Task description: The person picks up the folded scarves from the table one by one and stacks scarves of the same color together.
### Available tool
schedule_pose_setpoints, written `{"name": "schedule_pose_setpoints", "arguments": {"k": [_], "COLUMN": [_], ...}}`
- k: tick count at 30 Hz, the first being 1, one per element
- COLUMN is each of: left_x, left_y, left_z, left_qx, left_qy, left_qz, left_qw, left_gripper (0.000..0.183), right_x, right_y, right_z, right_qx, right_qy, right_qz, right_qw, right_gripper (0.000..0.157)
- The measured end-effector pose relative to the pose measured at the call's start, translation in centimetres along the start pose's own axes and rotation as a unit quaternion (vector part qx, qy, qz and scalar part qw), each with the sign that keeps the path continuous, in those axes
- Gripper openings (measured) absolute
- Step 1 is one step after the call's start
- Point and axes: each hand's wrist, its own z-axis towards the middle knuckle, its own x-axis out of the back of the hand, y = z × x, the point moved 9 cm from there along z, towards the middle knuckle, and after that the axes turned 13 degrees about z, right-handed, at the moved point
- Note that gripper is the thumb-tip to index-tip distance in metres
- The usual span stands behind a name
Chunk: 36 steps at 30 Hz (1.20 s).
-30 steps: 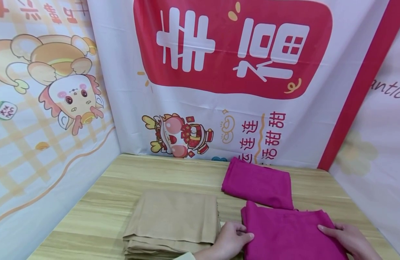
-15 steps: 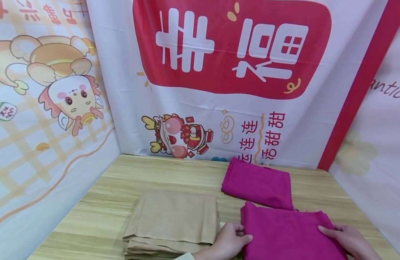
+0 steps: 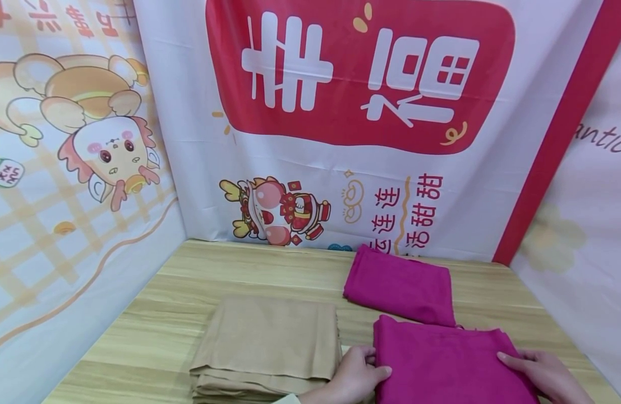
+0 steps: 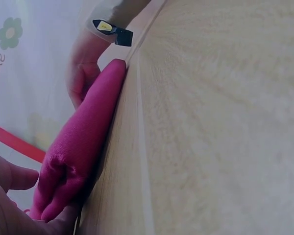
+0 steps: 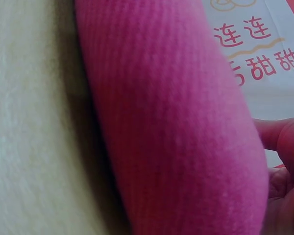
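Note:
A folded magenta cloth (image 3: 441, 365) lies at the table's near right, with several layers at its left edge. My left hand (image 3: 358, 373) pinches that left edge, thumb on top and fingers below. At the opposite edge my right hand (image 3: 547, 375) grips the cloth, its thumb resting on the upper face. In the left wrist view the cloth (image 4: 83, 127) shows as a thick folded roll, held between the left thumb and fingers. Much of the right wrist view is filled by the cloth's rounded side (image 5: 176, 122); part of the right hand (image 5: 289, 166) shows beyond it.
Just behind it lies a smaller folded magenta cloth (image 3: 401, 286), close to the back banner (image 3: 300, 157). A stack of folded tan cloth (image 3: 272, 336) sits left of my left hand on the wooden table (image 3: 138, 331). Printed hangings enclose both sides.
Both hands keep their hold on the magenta cloth in almost the same place. The right thumb has shifted very slightly; the other cloths have not moved.

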Motion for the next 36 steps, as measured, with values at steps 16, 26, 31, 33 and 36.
{"name": "schedule_pose_setpoints", "arguments": {"k": [16,26,31,33,36], "left_x": [0.1,0.1,0.2,0.3,0.3], "left_y": [0.1,0.5,0.8,0.9,1.1], "left_z": [0.1,0.1,-0.2,-0.2,-0.4], "left_qx": [0.005,0.007,0.005,0.008,0.011], "left_qy": [0.008,0.005,0.005,0.005,0.006], "left_qz": [0.015,0.017,0.03,0.034,0.039], "left_qw": [0.9998,0.9998,0.9995,0.9994,0.9992], "left_gripper": [0.042,0.053,0.056,0.057,0.057], "right_x": [1.0,1.1,1.2,1.2,1.3], "right_y": [0.3,0.1,0.1,-0.1,-0.4], "right_z": [-0.3,-0.3,-0.4,-0.5,-0.7], "right_qx": [-0.044,-0.049,-0.053,-0.051,-0.05], "right_qy": [0.007,0.006,0.002,0.003,0.004], "right_qz": [0.042,0.041,0.036,0.035,0.038], "right_qw": [0.998,0.998,0.998,0.998,0.998], "right_gripper": [0.086,0.097,0.097,0.095,0.093]}}
